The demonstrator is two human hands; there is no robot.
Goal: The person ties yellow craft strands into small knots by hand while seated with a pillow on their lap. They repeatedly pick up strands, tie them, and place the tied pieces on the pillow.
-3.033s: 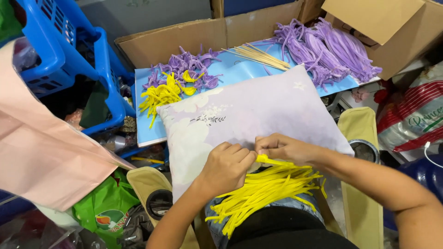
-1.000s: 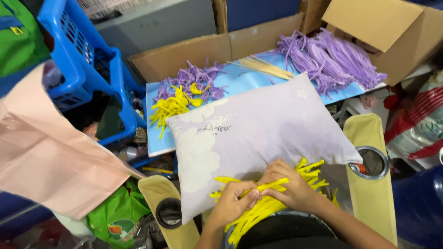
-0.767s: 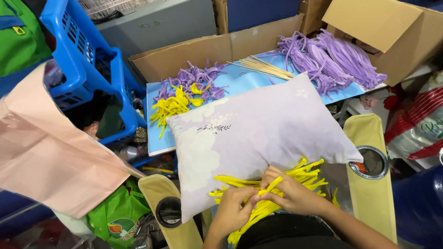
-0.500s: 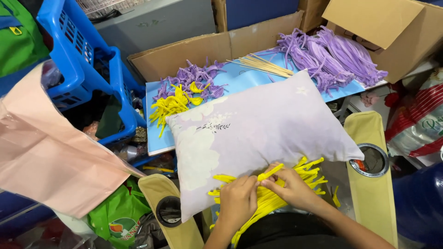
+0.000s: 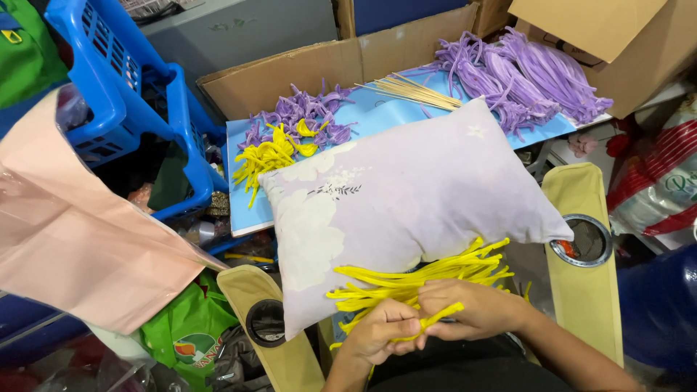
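A pale lilac pillow (image 5: pixel 406 210) fills the middle of the frame, lying across the person's lap between two tan chair arms (image 5: pixel 581 283), each with a round cup hole. Left of it a pink sheet (image 5: pixel 80 232) slopes down from the upper left, with a blue plastic crate (image 5: pixel 131 101) behind it. Above the pillow a light blue board (image 5: pixel 377 116) lies across an open cardboard box (image 5: pixel 290 72) and carries a big heap of purple pipe cleaners (image 5: pixel 523 76) at upper right, a smaller purple pile (image 5: pixel 301 120) beside a small yellow pile (image 5: pixel 268 154) at centre left, and a bunch of thin wooden sticks (image 5: pixel 410 91).

At the pillow's lower edge lies the bundle of yellow pipe cleaners (image 5: pixel 421 279), its long axis running left to right and fanning up toward the right. Both hands meet just below it at bottom centre. The left hand (image 5: pixel 381 335) is curled shut, its grip pinching one yellow pipe cleaner (image 5: pixel 439 317) that runs rightward and slightly up from its fingertips. The right hand (image 5: pixel 475 308) is closed over the same strand from the right, resting on the bundle, so it is nearer the heap. The hands touch each other. Open room lies above, over the pillow's surface; the chair arms hem the sides.
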